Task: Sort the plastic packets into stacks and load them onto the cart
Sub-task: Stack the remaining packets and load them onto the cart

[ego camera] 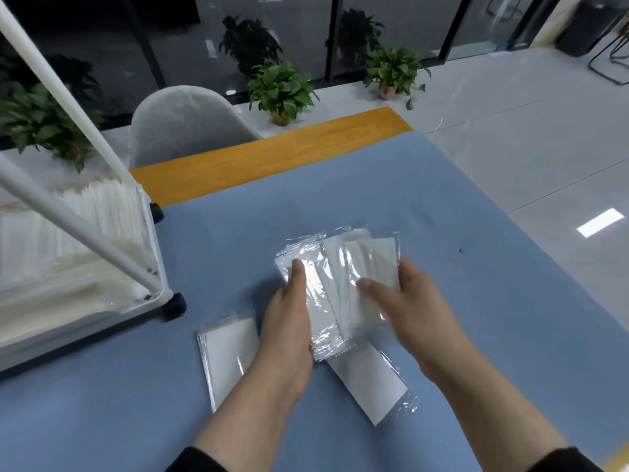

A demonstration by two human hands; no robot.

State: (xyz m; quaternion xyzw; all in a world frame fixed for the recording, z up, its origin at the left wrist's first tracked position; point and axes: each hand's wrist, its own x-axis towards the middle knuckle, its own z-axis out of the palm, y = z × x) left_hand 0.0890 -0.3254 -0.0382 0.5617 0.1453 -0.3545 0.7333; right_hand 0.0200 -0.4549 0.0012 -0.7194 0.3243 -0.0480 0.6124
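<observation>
At the centre of the blue-covered desk (442, 206), both hands hold a fanned bundle of plastic packets (335, 284) just above the cloth. From the left hand (289, 330) a thumb lies along the bundle's 9 o'clock edge while the rest of its fingers curl underneath, gripping the packets from the side. From the right hand (408, 308) a thumb presses across the top of the fan, and the other fingers wrap round the 3 o'clock edge, so this hand grips the same bundle. Each packet is clear and crinkled, with a white sheet inside, and the packets overlap unevenly, spreading toward 12 o'clock.

Two more packets lie flat on the cloth. One packet (228, 359) sits at 7 o'clock from the bundle, partly hidden by the left wrist. Another packet (374, 386) lies at 5 o'clock, its upper end tucked beneath the held fan and its lower end pointing toward the right forearm.

Toward 9 o'clock stands a white cart (102, 240) on black wheels (174, 306), with slanting white posts. Its tray already holds rows of white packets (51, 247) standing on edge.

Beyond the desk, at 11 o'clock, is a grey chair (183, 120). Potted plants (280, 90) line the pale floor before dark glass panels at 12 o'clock.
</observation>
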